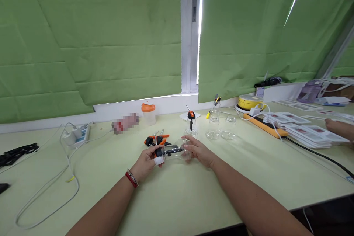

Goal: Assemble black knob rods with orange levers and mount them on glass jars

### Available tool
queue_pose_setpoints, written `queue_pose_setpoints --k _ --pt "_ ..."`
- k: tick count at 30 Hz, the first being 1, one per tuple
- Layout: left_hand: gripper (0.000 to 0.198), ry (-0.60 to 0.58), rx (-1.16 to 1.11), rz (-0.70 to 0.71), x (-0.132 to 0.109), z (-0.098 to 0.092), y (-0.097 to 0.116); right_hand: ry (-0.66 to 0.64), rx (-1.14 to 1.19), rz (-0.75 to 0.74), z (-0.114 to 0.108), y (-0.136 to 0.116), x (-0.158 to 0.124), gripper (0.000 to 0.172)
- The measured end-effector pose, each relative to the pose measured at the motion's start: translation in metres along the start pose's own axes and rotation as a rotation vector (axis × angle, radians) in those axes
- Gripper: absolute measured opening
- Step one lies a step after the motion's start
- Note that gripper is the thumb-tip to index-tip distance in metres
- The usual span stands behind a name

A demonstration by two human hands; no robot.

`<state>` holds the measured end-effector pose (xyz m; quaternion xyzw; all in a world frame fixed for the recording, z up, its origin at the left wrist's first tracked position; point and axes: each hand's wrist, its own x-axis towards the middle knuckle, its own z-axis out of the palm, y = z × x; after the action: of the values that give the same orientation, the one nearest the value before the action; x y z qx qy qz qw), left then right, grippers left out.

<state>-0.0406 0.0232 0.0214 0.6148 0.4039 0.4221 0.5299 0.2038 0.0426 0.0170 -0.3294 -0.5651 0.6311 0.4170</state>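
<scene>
My left hand, thumb wrapped in white tape and a red bracelet at the wrist, is closed round the black top end of a clear glass cup lying sideways between both hands. My right hand grips the cup's open glass end. Just behind the hands lie loose orange and black valve parts. An upright glass cup with a black and orange valve stands beyond them. Two bare glass cups stand to the right.
A white power strip with trailing cables sits at left, an orange-lidded jar at the back. A yellow reel, an orange strip and stacked cards lie right. Another person's hand rests there.
</scene>
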Motion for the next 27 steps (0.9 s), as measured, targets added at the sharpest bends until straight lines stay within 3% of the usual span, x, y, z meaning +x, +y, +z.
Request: queue_pose_setpoints --k 2,7,15,19,23,27 --pt "0.05 -0.018 0.007 0.005 0.0 0.0 0.0 0.031 -0.037 0.065 0.0 0.005 0.004 0.048" --pt "0.05 -0.039 0.029 0.011 0.0 -0.002 0.001 0.069 -0.092 0.206 -0.003 0.014 0.009 0.066" --pt "0.045 0.014 0.035 0.022 0.002 -0.005 0.002 -0.033 0.033 -0.024 -0.005 -0.004 -0.003 0.062" --pt "0.049 0.003 0.036 -0.001 0.0 -0.002 0.003 -0.006 0.014 0.068 -0.007 0.005 0.004 0.053" --pt "0.047 -0.019 0.055 -0.001 -0.001 -0.001 0.006 0.037 -0.069 0.179 -0.008 0.014 0.011 0.062" --pt "0.046 -0.004 0.047 0.006 0.0 -0.004 0.008 -0.002 -0.043 0.116 -0.008 0.005 0.004 0.058"
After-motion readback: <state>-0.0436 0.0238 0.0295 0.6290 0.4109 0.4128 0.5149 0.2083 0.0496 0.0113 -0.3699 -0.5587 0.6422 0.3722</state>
